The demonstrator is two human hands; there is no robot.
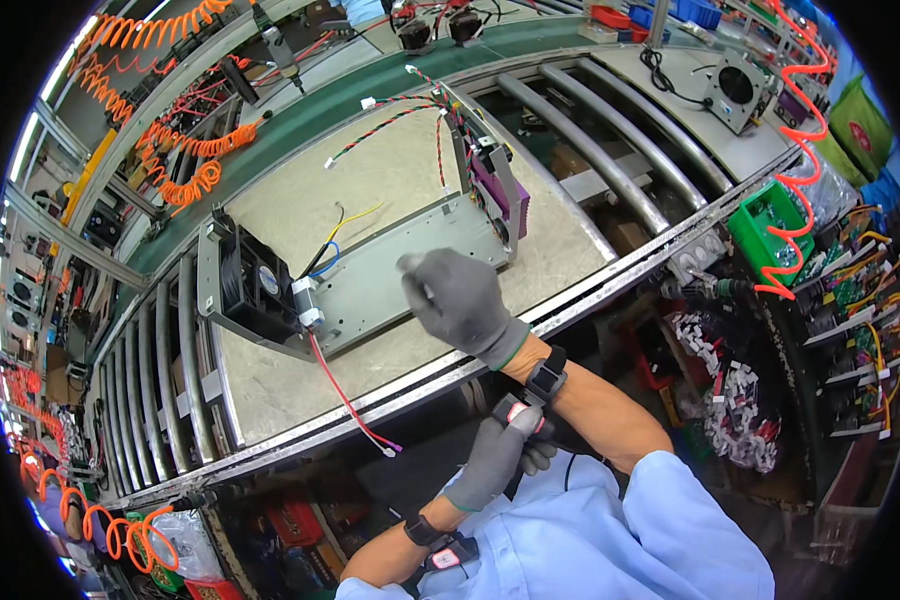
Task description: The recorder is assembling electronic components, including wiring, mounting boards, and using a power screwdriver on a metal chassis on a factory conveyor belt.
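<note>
My right hand (462, 305), in a grey glove, is loosely curled above a grey metal chassis (390, 265); nothing shows in its fingers. A black strap (547, 376) circles the right wrist. My gloved left hand (492, 462) is lower, its thumb and fingers closed on a small black device (522, 416) with a red and white label, beside that wrist. The chassis has a black fan (250, 280) in its left end panel. Purple parts (500, 200) and twisted cables (395, 125) stand at its right end. A red cable (340, 390) hangs over the front.
The chassis lies on a pale board (270, 390) between metal rollers (610, 150). Orange coiled hoses (200, 140) hang at the left, a red coiled hose (795, 180) at the right. A green bin (770, 220) and bundled white connectors (735, 400) are on the right.
</note>
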